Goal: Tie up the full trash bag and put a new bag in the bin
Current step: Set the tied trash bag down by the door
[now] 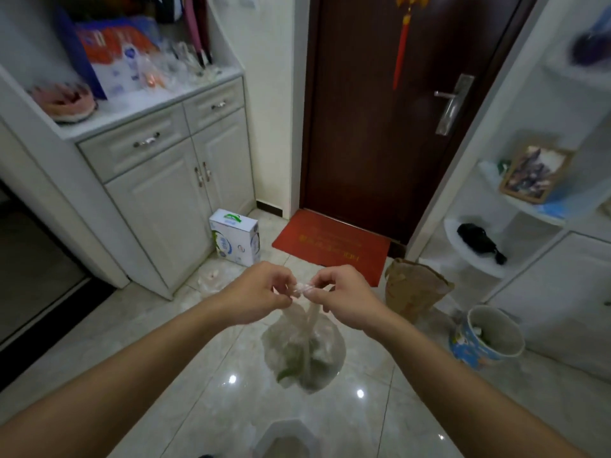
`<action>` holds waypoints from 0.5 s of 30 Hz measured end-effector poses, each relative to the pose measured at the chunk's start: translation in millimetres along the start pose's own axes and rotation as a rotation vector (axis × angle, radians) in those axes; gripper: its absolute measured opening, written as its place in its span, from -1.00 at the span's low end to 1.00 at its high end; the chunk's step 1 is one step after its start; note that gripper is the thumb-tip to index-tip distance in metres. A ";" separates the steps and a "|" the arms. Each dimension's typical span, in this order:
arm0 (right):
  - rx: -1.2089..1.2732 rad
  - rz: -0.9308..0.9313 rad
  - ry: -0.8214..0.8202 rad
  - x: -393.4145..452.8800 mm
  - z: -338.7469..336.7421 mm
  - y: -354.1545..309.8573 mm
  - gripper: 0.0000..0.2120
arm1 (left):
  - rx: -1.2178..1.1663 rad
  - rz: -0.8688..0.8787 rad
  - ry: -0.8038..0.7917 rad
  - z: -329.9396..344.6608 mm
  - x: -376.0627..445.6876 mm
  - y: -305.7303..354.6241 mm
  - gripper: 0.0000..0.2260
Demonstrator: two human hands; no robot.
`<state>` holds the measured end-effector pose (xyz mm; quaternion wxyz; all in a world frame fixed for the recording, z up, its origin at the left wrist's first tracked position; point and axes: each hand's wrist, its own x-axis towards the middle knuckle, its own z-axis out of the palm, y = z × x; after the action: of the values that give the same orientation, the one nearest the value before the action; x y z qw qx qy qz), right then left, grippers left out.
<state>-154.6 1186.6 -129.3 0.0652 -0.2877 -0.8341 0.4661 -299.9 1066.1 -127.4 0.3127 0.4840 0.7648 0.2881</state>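
I have both hands up in front of me, the left hand (261,292) and the right hand (344,299) each pinching a twisted end of the trash bag (304,355) between thumb and fingertips, the two ends meeting in a small knot (302,289) between them. The bag hangs free below the knot, clear of the tiled floor (198,391), full and translucent with something green inside. My worry is the thin film: if I pull the ends too hard the handles may stretch or tear, and if I let go before the knot is snug the bag could drop and spill across the floor. A loose knot would also slip once the weight swings. Near the bottom edge I see a pale rim (284,438) that may be the bin, but it is cut off and I cannot tell. To the right stand a brown paper bag (416,289) and a blue paper bucket (486,335) with scraps in it, both close enough to knock if the bag sways. Ahead lie a red doormat (330,242), a white carton (234,238) beside the cabinet (158,180), and the dark door (396,110).
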 end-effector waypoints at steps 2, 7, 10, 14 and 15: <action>-0.032 0.015 0.027 23.5 -7.0 -5.3 -0.87 | -0.041 -0.030 -0.002 -14.2 13.8 -10.4 -0.92; -0.131 0.046 0.029 89.3 -9.4 -15.8 -0.88 | -0.227 -0.092 -0.016 -65.3 67.7 -49.0 -0.92; -0.125 0.100 0.067 128.9 -7.9 -29.2 -0.88 | -0.296 -0.053 -0.068 -102.3 101.6 -67.3 -0.92; -0.051 0.123 0.074 184.8 -8.2 -52.3 -0.88 | -0.348 0.000 -0.184 -153.9 143.2 -81.6 -0.93; -0.045 0.123 0.072 201.0 -9.0 -57.2 -0.88 | -0.348 0.009 -0.207 -166.0 155.4 -85.3 -0.92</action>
<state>-341.2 1279.1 -109.7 0.0598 -0.3564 -0.8222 0.4397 -525.5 1155.1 -115.8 0.4672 0.4532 0.6650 0.3662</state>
